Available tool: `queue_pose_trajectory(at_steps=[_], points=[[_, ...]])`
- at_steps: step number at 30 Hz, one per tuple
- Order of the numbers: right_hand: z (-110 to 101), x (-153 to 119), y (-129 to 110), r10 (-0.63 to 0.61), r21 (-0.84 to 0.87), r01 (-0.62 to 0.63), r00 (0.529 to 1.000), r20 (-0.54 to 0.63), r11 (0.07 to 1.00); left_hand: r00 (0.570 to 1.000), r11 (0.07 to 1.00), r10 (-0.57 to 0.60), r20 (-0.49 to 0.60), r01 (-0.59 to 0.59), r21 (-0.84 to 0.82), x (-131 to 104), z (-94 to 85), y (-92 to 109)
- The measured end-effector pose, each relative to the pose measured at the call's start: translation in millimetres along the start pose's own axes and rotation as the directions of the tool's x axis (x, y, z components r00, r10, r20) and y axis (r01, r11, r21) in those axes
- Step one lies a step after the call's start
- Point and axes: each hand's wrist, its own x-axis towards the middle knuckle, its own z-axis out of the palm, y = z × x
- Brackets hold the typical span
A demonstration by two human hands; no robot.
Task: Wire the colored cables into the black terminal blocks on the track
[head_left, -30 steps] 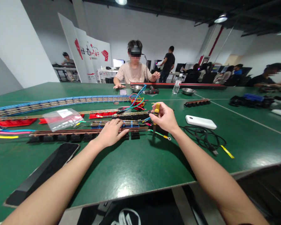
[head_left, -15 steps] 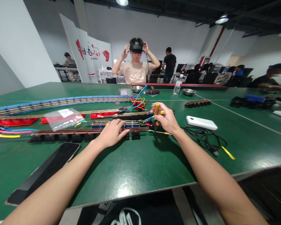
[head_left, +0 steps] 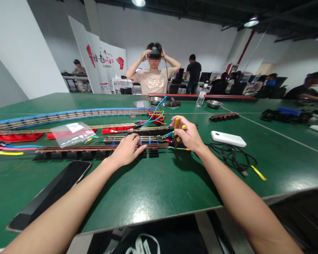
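My right hand (head_left: pixel 190 133) is closed around yellow-handled pliers (head_left: pixel 177 124), held upright over the right end of the nearest rail. Their jaws point down and are partly hidden. Around that end are thin coloured wires, and a green-yellow wire (head_left: pixel 184 149) runs beneath the pliers. My left hand (head_left: pixel 126 149) lies across the long brown-and-black rail (head_left: pixel 76 149), thumb apart from the fingers. Just behind it sits a short rail with blue holders (head_left: pixel 151 139). Farther back are a black rail piece (head_left: pixel 148 132) and a rail with red holders (head_left: pixel 113 129).
A phone (head_left: pixel 53 192) lies front left, with a clear plastic bag (head_left: pixel 72 134) beyond it. To the right are a white power bank (head_left: pixel 228 138) and a coiled black cable (head_left: pixel 230 155). A water bottle (head_left: pixel 200 97) and metal bowl (head_left: pixel 214 103) stand behind. Opposite sits a person (head_left: pixel 155 79).
My hands and the pliers stay almost in place. Across the table, the person's hands have shifted slightly on the headset.
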Motion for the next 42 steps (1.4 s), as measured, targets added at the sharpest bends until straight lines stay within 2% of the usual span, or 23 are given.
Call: queue_pose_trajectory(at_steps=[3,9,14,21,27,33,37,42], points=[[-0.5,0.3,1.3,0.003,0.023,-0.003,1.0,0.0,1.0,1.0,1.0,-0.009,-0.01,0.009,-0.007,0.7,2.0,-1.7],[-1.0,1.0,1.1,0.048,0.173,-0.054,0.998,0.041,0.983,1.0,1.0,0.007,-0.01,-0.007,0.0,1.1,2.3,-3.3],[-3.1,2.0,-3.1,0.021,0.231,-0.041,0.996,0.09,0.972,1.0,1.0,0.017,-0.007,-0.017,-0.003,0.8,1.1,-2.7],[-11.3,3.6,-17.2,-0.001,0.225,-0.069,0.956,0.295,0.972,1.0,1.0,0.013,-0.012,-0.013,0.002,1.4,1.0,-1.9],[-13.2,3.0,-18.8,-0.015,0.244,-0.071,0.943,0.331,0.967,1.0,1.0,0.019,-0.017,-0.019,-0.006,1.1,1.1,-2.6],[-19.1,2.3,-15.1,-0.035,0.312,-0.151,0.854,0.519,0.938,1.0,1.0,0.019,-0.005,-0.019,-0.004,1.1,0.0,-1.9],[-22.6,3.0,-9.3,-0.034,0.369,-0.188,0.855,0.518,0.91,1.0,1.0,0.015,-0.005,-0.015,-0.009,1.2,-0.2,-1.8],[-25.3,3.7,-3.4,-0.006,0.355,-0.203,0.861,0.508,0.913,1.0,1.0,0.021,-0.013,-0.021,-0.019,1.4,0.5,-2.5]])
